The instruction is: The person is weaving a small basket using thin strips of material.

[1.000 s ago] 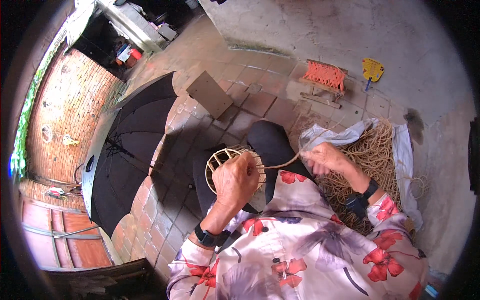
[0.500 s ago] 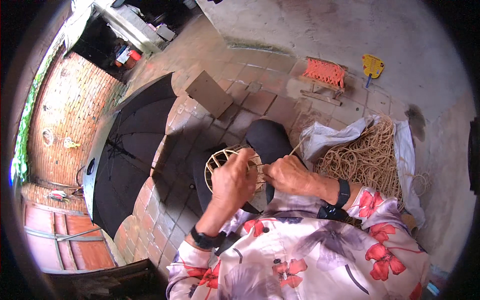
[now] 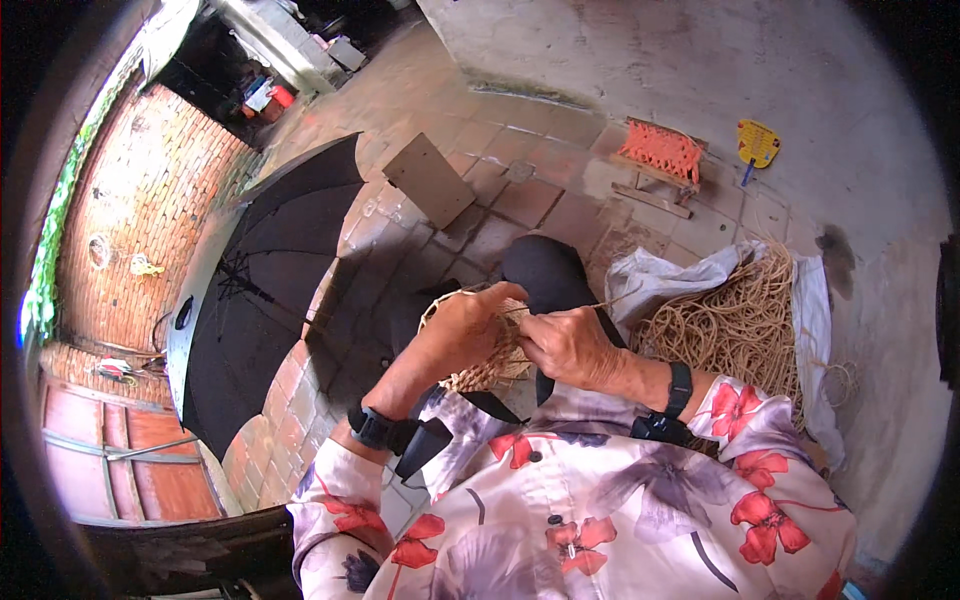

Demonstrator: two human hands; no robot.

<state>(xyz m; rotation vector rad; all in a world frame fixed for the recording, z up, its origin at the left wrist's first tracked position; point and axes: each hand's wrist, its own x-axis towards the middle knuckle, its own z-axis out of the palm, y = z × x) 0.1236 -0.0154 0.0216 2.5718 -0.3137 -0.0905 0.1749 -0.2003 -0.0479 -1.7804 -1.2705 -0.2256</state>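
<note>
In my lap sits a small woven basket [image 3: 482,377] with a pale lattice of strands, mostly covered by my hands. My left hand [image 3: 465,328] lies over its upper side, its fingers bent round the rim and the index finger reaching toward the right. Close beside it, my right hand [image 3: 572,345] is closed in a pinch on a tan cord [image 3: 618,300] at the basket's edge. That cord runs off toward a heap of loose tan cord [image 3: 730,315] in an opened white sack [image 3: 812,320]. My fingertips partly hide the spot being worked.
An open black umbrella [image 3: 275,290] lies on the paved floor at my left. Ahead stands a flat-sided box [image 3: 430,182]. A low stool with an orange woven seat [image 3: 660,152] and a yellow hand fan [image 3: 757,143] are by the grey wall [image 3: 680,60].
My left hand has turned lower over the basket, covering more of its open lattice, and the basket has tipped so its woven side shows. My right hand stays closed beside it. The view has shifted slightly.
</note>
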